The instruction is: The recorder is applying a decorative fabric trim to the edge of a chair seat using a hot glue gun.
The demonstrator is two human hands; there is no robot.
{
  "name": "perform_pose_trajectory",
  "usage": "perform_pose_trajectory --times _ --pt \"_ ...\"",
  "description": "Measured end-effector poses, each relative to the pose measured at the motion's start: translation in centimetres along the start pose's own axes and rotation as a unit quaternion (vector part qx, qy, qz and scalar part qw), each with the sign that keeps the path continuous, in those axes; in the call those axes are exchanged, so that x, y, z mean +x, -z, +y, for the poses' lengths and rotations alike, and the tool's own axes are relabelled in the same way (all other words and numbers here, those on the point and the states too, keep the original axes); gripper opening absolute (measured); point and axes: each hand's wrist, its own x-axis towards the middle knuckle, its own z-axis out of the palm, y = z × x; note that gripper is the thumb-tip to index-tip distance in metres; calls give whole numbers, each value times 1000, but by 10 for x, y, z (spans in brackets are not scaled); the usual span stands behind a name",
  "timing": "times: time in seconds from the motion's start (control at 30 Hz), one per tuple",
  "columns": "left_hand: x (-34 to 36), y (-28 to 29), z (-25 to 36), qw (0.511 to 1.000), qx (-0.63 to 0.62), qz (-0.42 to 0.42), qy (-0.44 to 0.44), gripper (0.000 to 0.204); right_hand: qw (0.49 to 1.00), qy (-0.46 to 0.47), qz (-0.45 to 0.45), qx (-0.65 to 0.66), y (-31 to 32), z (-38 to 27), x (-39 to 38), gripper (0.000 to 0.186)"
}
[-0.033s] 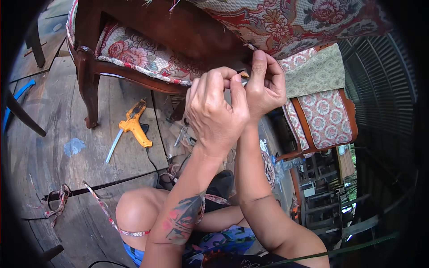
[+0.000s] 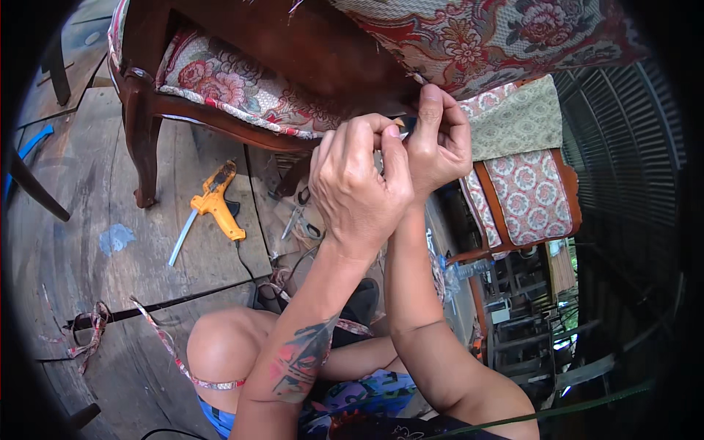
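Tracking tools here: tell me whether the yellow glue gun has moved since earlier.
No; the yellow glue gun keeps its place beside the blue floor patch.

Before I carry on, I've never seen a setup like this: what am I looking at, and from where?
There's no machine here, just a person's bare left hand and bare right hand. A fisheye camera on their head looks down, so straight edges bend near the rim.

The hands meet beside a dark brown wooden furniture frame, just below red-and-cream floral fabric. The fingers are curled close; anything pinched is too small to identify.

On the grey wooden plank floor lie a yellow glue gun with a pale stick and, nearer the hands, metal-bladed scissors.
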Motion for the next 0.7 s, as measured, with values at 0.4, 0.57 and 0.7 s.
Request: perform_pose_trajectory --times 0.4,0.57,0.7 --pt "5 0 -18 996 6 32 78 5 998 29 -47 -7 4 1 3 19" --pt "4 3 -15 994 -4 9 112 6 998 28 -47 -10 3 -1 2 16" --pt "4 4 -16 993 -8 18 115 6 998 35 -34 -27 1 0 0 14"
